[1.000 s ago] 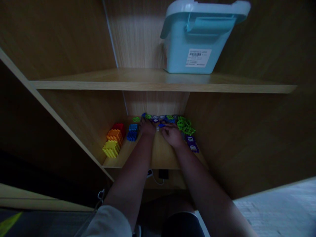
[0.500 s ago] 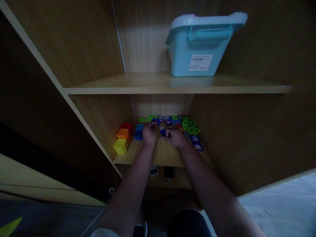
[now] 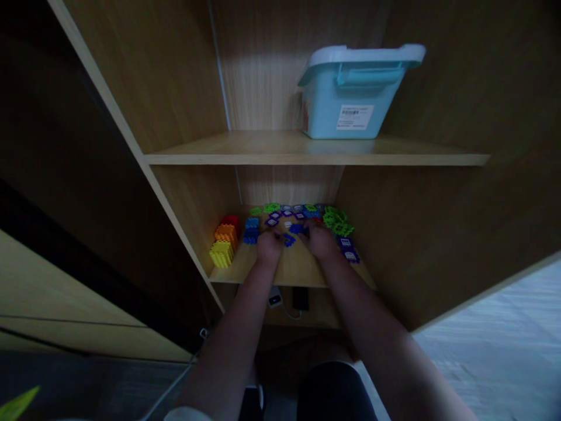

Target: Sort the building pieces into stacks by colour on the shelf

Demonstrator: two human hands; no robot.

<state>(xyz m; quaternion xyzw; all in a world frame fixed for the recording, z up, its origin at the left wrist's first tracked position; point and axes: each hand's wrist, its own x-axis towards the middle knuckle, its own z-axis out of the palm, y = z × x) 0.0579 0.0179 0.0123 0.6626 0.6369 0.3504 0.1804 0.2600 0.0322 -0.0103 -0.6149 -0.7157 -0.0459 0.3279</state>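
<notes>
Both hands are over the lower shelf of a wooden cabinet. My left hand point(image 3: 269, 245) is closed, its fingertips pinching the edge of a dark blue notched building tile point(image 3: 288, 240). Just to the right, my right hand point(image 3: 319, 238) has its thumb and fingers closed on another blue tile point(image 3: 297, 228), partly hidden by the hand. Several purple picture tiles point(image 3: 272, 222) lie beyond my hands. Left of my left hand stand dark blue stacked tiles point(image 3: 251, 235). A green cluster of tiles point(image 3: 336, 221) sits past my right hand.
Stacks of yellow tiles point(image 3: 221, 255), orange tiles point(image 3: 226, 234) and red tiles point(image 3: 232, 221) line the left wall. More purple tiles point(image 3: 347, 248) lie at the right. Above, the upper shelf point(image 3: 263, 158) holds a light blue bin point(image 3: 346, 120). Below are a white device point(image 3: 274, 298) and a black one point(image 3: 300, 298).
My left hand has moved toward me and right, onto a blue tile. The right hand has shifted slightly right and pinches a blue tile. Purple tiles behind are less covered; the view has shifted.
</notes>
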